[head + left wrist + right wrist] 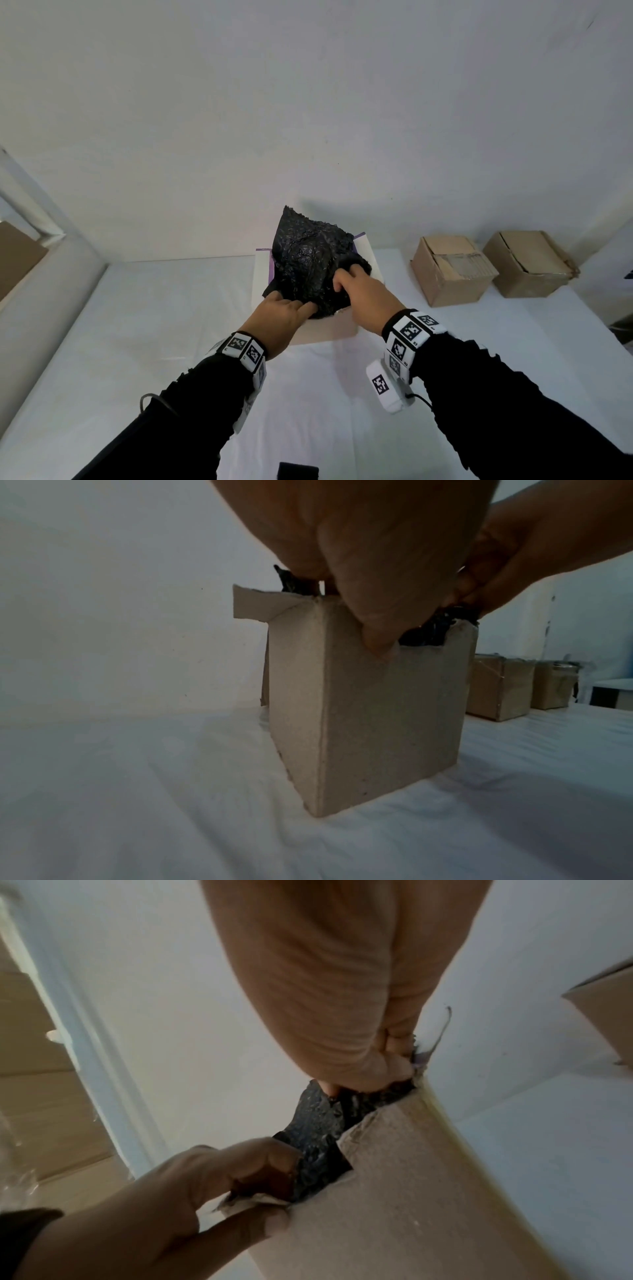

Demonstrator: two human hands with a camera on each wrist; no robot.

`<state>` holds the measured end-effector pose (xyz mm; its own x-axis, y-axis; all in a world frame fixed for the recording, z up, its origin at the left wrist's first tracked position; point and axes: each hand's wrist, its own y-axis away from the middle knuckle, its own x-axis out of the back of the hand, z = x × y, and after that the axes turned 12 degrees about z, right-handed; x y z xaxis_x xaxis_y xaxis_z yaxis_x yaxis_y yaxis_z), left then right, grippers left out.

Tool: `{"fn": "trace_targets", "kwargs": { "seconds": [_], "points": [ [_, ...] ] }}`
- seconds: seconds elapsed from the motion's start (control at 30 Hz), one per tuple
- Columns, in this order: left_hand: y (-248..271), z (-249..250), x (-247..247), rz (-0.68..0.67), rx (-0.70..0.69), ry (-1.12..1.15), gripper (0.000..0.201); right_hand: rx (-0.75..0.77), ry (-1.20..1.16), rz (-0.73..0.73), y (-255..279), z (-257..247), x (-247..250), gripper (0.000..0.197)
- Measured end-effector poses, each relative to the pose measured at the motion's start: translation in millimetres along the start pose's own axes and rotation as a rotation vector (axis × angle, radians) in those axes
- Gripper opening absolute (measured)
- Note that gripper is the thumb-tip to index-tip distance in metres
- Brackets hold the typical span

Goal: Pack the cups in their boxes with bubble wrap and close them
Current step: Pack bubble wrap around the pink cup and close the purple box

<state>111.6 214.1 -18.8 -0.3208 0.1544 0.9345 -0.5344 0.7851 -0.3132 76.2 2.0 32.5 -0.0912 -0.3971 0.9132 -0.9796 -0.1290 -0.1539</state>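
An open cardboard box (329, 330) with white and purple flaps stands mid-table. A crumpled bundle of black bubble wrap (308, 260) sticks up out of it; any cup inside is hidden. My left hand (291, 305) is at the box's near left corner, with the fingers on the wrap. In the right wrist view its finger and thumb pinch the torn front rim of the box (411, 1191). My right hand (352, 277) curls its fingers into the wrap (318, 1123) at the right side. In the left wrist view my left thumb (377, 634) hooks over the box's front wall (369, 710).
Two closed brown cardboard boxes (452, 270) (527, 263) sit at the right on the white-covered table (137, 342). A white wall stands just behind the open box. Brown cardboard (17, 253) shows at the far left, and a small black object (298, 471) at the near edge.
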Motion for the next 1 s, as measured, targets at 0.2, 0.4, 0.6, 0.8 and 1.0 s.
{"fn": "trace_targets", "kwargs": {
  "seconds": [0.2,0.4,0.6,0.8,1.0],
  "points": [
    [-6,4,3,-0.152,0.017,-0.026,0.028,0.078,0.054,0.126,4,1,-23,0.012],
    [-14,3,25,-0.361,0.145,0.137,0.044,0.182,0.29,0.085,3,6,-27,0.024],
    [-43,-28,40,0.174,0.373,0.358,0.02,-0.052,-0.06,0.624,-12,6,-15,0.052],
    [-75,-35,13,-0.063,0.536,0.324,0.077,-0.318,-0.254,0.567,-41,20,-21,0.026],
    [-72,-25,-10,-0.272,0.465,0.055,0.069,-0.419,-0.303,0.696,-42,35,-29,0.028]
  ]
}}
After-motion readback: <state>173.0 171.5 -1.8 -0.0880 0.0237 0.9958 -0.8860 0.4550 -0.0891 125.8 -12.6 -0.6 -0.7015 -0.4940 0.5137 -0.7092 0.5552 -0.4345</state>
